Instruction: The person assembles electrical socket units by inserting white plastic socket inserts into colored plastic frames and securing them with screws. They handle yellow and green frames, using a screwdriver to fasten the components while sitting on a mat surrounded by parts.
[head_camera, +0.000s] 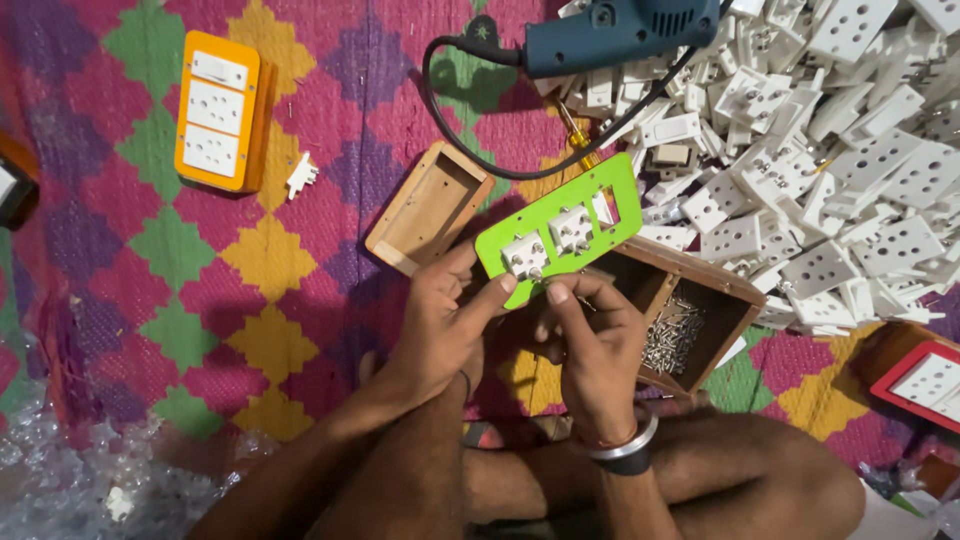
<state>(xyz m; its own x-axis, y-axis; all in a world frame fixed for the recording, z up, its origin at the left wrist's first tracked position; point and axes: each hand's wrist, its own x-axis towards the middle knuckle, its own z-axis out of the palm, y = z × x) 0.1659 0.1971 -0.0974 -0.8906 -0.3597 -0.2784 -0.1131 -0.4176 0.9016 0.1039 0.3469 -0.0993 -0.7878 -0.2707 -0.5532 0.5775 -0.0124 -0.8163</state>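
My left hand (440, 325) grips the near end of a bright green switch plate (580, 200), thumb on its front edge. Two white socket modules (548, 242) sit in the plate's cut-outs. My right hand (595, 345) is just under the plate's near edge, fingertips pinched together at the lower socket; what they pinch is too small to tell. The plate hangs tilted above an open wooden box.
A wooden box (735, 300) holding screws lies under the plate. An empty wooden box (428, 207) sits left. A large heap of white socket parts (830, 170) fills the right. A blue drill (620, 32) with black cable lies at the top. An orange finished board (215, 110) is far left, a red one (925, 382) at the right edge.
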